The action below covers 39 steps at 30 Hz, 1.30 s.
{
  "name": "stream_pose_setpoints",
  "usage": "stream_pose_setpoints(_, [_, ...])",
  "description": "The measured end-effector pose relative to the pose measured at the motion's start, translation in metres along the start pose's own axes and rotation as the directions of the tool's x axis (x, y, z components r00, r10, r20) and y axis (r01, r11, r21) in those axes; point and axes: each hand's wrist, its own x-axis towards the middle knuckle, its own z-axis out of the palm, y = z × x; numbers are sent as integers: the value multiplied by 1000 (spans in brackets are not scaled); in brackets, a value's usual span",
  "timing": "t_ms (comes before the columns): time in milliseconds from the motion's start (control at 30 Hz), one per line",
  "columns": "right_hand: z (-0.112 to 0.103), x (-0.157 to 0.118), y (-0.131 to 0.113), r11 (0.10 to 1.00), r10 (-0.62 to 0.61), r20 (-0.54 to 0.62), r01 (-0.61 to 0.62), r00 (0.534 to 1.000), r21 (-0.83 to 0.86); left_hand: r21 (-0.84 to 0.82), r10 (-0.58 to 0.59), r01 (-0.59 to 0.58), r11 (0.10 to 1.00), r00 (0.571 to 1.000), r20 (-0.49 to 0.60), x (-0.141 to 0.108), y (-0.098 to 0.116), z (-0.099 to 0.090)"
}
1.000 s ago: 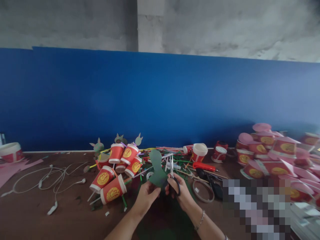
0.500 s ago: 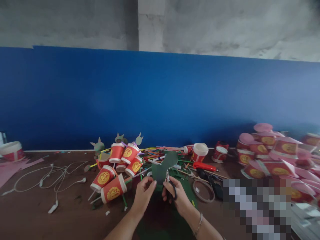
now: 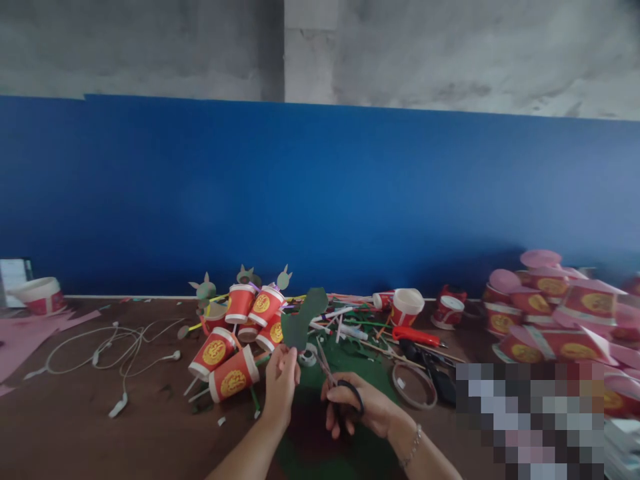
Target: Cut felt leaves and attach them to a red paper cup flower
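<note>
Pinched in my left hand [image 3: 283, 377] is a dark green paper cutout [image 3: 303, 320] with a rounded lower part and a narrower upper lobe. My right hand [image 3: 353, 403] has its fingers through the black handles of a pair of scissors [image 3: 327, 370]. The blades point up and to the left, apart from the paper's edge. Below both hands lies a dark green sheet [image 3: 367, 373] with small scraps on it. A white roll [image 3: 307, 355] sits just behind my left fingertips.
Red paper cups [image 3: 233, 378] with animal-shaped cutouts pile up at left, beside white earphones [image 3: 120, 403]. A red-handled tool [image 3: 417, 336], a tape ring [image 3: 414, 385] and an upright cup [image 3: 407, 307] are right of centre. More cups with pink paper [image 3: 540, 259] stack at far right.
My left hand has carried the green cutout away from the scissors, to the left. My right hand and the scissors have dropped slightly. The view has shifted a little.
</note>
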Motion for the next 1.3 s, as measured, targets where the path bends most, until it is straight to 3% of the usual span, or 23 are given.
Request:
stream_pose_setpoints(100, [3, -1, 0, 1000, 19, 51, -18, 998, -22, -37, -55, 55, 998, 998, 1, 1, -4, 0])
stream_pose_setpoints(300, [12, 3, 0, 987, -100, -120, 84, 988, -136, -17, -116, 118, 993, 990, 83, 1, -4, 1])
stream_pose_setpoints(500, [13, 5, 1, 970, -107, -147, 70, 983, -234, -29, -165, 172, 985, 971, 175, -1, -4, 1])
stream_pose_setpoints(1300, [10, 7, 3, 954, -102, -174, 47, 979, -295, -71, -179, 197, 978, 962, 206, 0, -4, 1])
